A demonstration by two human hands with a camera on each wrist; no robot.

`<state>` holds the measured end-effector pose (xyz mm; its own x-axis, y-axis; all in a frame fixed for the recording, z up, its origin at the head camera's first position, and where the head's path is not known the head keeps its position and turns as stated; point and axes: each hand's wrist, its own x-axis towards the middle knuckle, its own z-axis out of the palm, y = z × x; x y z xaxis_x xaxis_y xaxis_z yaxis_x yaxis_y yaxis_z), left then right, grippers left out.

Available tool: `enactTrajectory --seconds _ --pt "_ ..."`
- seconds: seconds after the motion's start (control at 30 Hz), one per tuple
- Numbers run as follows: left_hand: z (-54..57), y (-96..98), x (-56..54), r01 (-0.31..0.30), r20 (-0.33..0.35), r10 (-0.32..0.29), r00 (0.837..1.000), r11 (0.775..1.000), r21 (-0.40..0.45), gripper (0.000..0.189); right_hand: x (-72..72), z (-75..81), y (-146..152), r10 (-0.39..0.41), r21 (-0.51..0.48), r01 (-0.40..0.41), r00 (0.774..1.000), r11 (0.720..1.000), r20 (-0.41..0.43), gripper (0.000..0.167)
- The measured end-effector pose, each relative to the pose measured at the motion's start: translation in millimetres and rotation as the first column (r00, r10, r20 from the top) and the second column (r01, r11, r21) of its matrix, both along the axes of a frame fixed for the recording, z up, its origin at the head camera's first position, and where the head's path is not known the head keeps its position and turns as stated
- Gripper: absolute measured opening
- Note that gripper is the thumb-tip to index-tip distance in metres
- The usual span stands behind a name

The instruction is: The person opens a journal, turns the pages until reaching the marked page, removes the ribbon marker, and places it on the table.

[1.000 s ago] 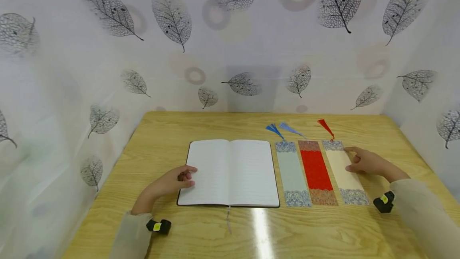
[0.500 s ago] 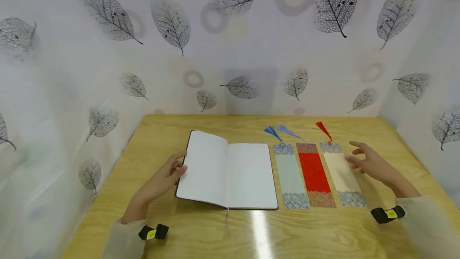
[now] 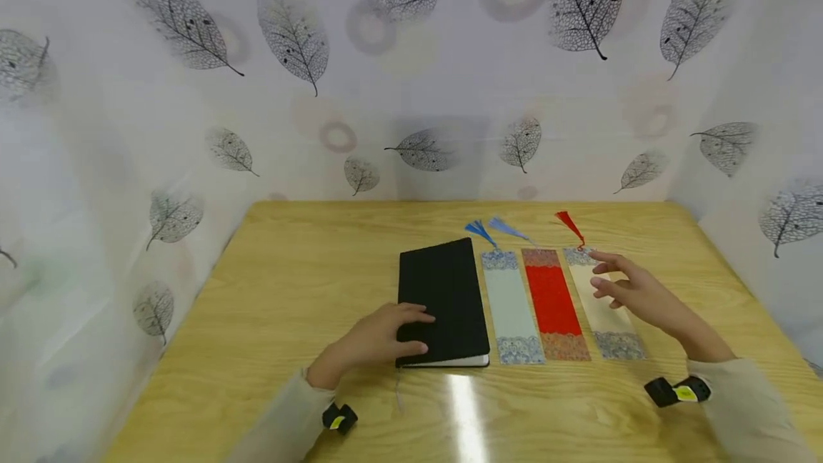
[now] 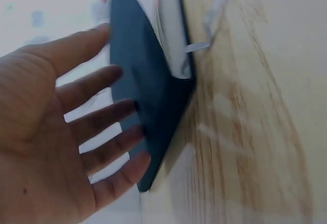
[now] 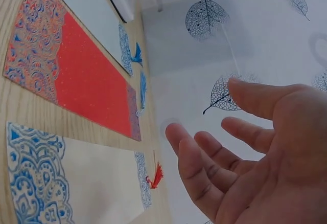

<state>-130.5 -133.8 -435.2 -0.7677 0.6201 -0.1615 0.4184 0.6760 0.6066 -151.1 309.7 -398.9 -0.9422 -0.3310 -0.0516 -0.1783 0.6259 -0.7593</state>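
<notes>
A black-covered notebook (image 3: 446,284) lies folded over, its cover tilted slightly and white pages showing at the bottom edge. My left hand (image 3: 376,338) is on its left side, fingers extended across the cover. In the left wrist view those fingers are spread along the dark cover (image 4: 138,75), which stands apart from the pages (image 4: 172,29). My right hand (image 3: 643,302) is over the cream bookmark (image 3: 601,316), fingers loosely bent and holding nothing. To its left lie a red bookmark (image 3: 554,299) and a pale green bookmark (image 3: 510,306), both with patterned ends.
A red tassel (image 3: 569,226) and two blue tassels, one darker (image 3: 479,232) and one lighter (image 3: 508,227), lie above the bookmarks. A thin ribbon (image 3: 399,391) trails from the notebook onto the wooden table (image 3: 289,270). Leaf-printed cloth (image 3: 437,91) rises behind.
The notebook lay open; its left half has been lifted and swung over to the right by my left hand, which moved right with it. My right hand lifted off the cream bookmark's edge and shifted left.
</notes>
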Motion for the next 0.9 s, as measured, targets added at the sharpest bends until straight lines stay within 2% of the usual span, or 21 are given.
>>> enactTrajectory --seconds 0.1,0.17,0.23,0.43,0.63,0.7,0.77,0.83,0.9 --pt "-1.5 8.7 -2.8 0.034 -0.108 -0.053 0.993 0.985 -0.170 0.048 0.0 -4.4 -0.4 0.004 0.011 -0.004 1.000 1.000 0.014 0.055" --pt "-1.9 11.8 -3.6 0.039 -0.146 -0.073 0.987 0.975 -0.218 0.050 0.4 -7.7 -0.2 0.002 0.009 -0.002 1.000 1.000 0.024 0.054" --pt "-3.0 13.4 -3.1 0.035 -0.154 -0.073 0.985 0.972 -0.232 0.052 0.9 -10.4 -0.1 0.006 0.002 -0.006 0.999 1.000 0.041 0.054" --pt "-6.3 14.1 1.3 0.024 -0.137 -0.059 0.989 0.970 -0.243 0.057 1.2 -14.2 -2.6 0.026 -0.005 -0.026 0.998 1.000 0.064 0.053" --pt "-3.9 16.3 1.6 0.018 -0.145 -0.055 0.988 0.968 -0.249 0.055 -0.5 -14.1 -8.8 0.042 -0.016 -0.041 0.998 0.999 0.055 0.052" --pt "-1.7 16.0 0.5 0.016 -0.140 -0.051 0.989 0.971 -0.239 0.049 -0.9 -13.2 -12.1 0.042 -0.007 -0.042 0.998 0.999 0.035 0.051" --pt "2.4 14.1 -0.8 -0.006 -0.151 -0.024 0.988 0.980 -0.199 0.040 -0.3 -9.8 -17.7 0.030 0.044 -0.029 0.999 0.999 -0.024 0.050" --pt "8.6 10.9 -2.1 -0.046 -0.210 0.016 0.978 0.989 -0.140 0.032 1.4 -4.5 -25.2 0.008 0.110 0.003 0.995 0.994 -0.100 0.050" --pt "15.7 5.8 -3.5 -0.100 -0.310 0.074 0.948 0.993 -0.068 0.026 4.7 2.0 -33.5 -0.007 0.189 0.045 0.981 0.981 -0.195 0.050"
